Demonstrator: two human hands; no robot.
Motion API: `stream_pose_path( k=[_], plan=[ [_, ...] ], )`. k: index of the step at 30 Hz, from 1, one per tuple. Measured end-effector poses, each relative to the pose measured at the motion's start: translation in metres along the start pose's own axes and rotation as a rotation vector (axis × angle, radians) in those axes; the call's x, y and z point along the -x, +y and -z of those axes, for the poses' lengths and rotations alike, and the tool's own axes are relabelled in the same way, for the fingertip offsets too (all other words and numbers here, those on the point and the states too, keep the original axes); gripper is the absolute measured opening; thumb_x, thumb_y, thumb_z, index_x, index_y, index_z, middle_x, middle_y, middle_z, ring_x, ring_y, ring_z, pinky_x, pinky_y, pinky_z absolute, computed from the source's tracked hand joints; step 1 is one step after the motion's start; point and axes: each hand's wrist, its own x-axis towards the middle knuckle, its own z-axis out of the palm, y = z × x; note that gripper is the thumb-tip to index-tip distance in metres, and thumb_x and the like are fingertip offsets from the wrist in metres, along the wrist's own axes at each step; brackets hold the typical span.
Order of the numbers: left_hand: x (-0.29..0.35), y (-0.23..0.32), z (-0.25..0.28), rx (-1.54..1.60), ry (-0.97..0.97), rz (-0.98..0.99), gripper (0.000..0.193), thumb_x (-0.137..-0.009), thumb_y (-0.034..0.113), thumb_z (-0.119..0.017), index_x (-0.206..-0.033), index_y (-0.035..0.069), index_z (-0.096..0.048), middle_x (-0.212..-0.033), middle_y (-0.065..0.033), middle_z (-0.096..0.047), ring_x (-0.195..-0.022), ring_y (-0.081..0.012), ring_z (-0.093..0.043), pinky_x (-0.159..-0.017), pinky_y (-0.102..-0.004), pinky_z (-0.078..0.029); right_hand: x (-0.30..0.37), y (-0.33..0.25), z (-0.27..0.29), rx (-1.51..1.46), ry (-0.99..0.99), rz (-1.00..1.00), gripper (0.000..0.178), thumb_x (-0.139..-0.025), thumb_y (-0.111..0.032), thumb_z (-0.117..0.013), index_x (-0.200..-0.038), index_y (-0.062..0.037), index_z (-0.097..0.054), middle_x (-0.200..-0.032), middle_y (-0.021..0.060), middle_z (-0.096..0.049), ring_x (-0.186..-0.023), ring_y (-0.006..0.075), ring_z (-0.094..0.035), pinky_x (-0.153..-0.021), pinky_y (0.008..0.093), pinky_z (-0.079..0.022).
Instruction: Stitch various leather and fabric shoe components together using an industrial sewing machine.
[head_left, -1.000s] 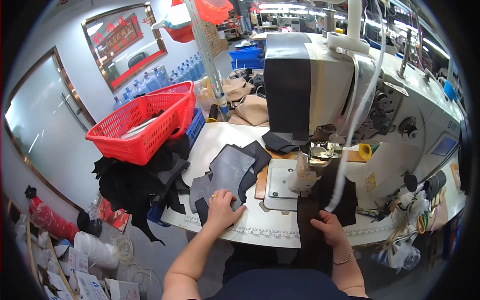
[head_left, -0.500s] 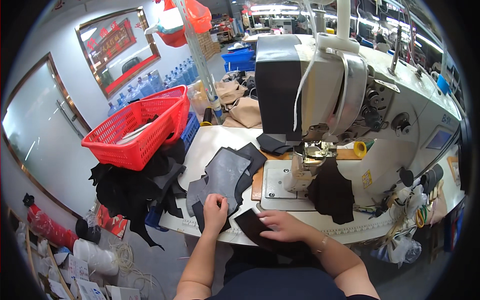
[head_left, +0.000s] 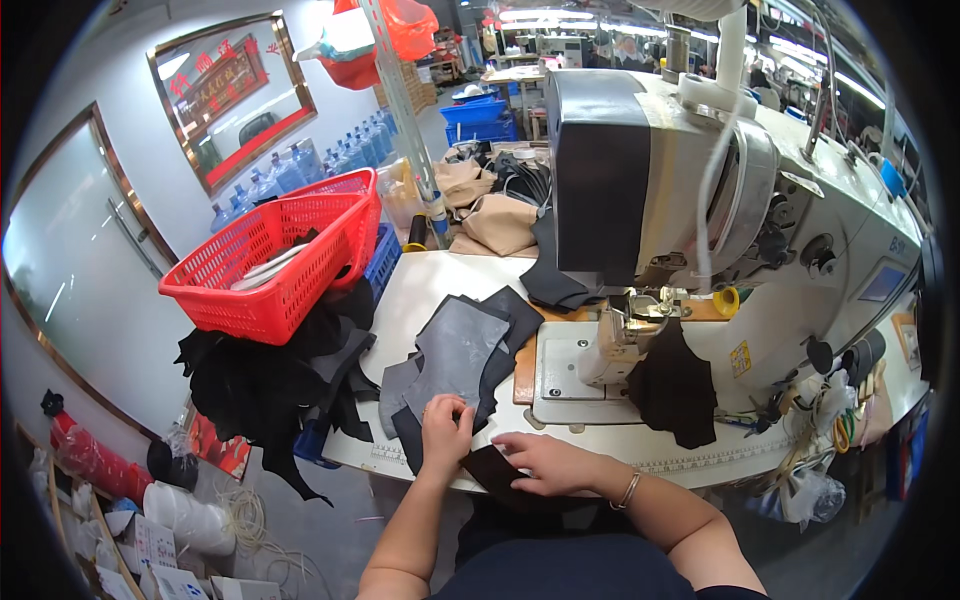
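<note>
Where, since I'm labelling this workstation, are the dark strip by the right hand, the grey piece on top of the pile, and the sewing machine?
Dark strip (head_left: 487, 468): head view, its exposed end.
Grey piece (head_left: 456, 348): head view, mid-surface.
Sewing machine (head_left: 672, 185): head view, pale side of its head.

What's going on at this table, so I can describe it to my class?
A person has both hands at the near edge of a table, before a sewing machine. The left hand is at the near end of some grey pieces; its exact grip is unclear. The right hand is on a dark strip. Another dark piece lies by the machine's needle area.
</note>
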Motion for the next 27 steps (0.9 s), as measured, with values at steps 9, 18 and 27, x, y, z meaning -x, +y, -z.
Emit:
stream_pose_path(
  k=[9, 18, 27],
  plan=[
    [-0.021, -0.033, 0.010, -0.025, 0.071, 0.001, 0.010, -0.076, 0.003, -0.057, -0.070, 0.001, -0.048, -0.083, -0.0150, -0.053, -0.073, -0.0280, -0.053, -0.065, -0.0348, -0.044, -0.039, 0.015, -0.010, 0.395, 0.075, 0.055, 0.020, -0.076, -0.020, -0.061, -0.082, -0.0010, -0.058, -0.137, 0.0212, -0.028, -0.128, 0.0328, -0.027, -0.098, 0.0452, -0.031],
    [-0.267, -0.030, 0.126, 0.324, 0.148, 0.304, 0.018, -0.082, 0.009, -0.051, -0.069, -0.003, -0.056, -0.053, -0.0080, -0.056, -0.045, -0.0128, -0.053, -0.043, -0.0249, -0.043, -0.046, 0.004, -0.012, 0.426, -0.134, -0.141, 0.036, -0.081, -0.027, -0.053, -0.103, 0.0010, -0.054, -0.143, 0.0098, -0.022, -0.133, 0.0216, -0.021, -0.101, 0.0493, -0.023],
    [-0.142, 0.023, 0.025, -0.939, -0.773, -0.152, 0.107, -0.053, 0.057, -0.074, -0.134, 0.006, -0.028, -0.133, -0.0135, -0.039, -0.128, -0.0336, -0.027, -0.102, -0.0448, -0.026, -0.039, 0.017, -0.015, 0.397, -0.063, -0.126, 0.036, -0.081, -0.027, -0.051, -0.103, 0.0008, -0.052, -0.144, 0.0095, -0.021, -0.134, 0.0206, -0.018, -0.103, 0.0498, -0.020]
  ],
)
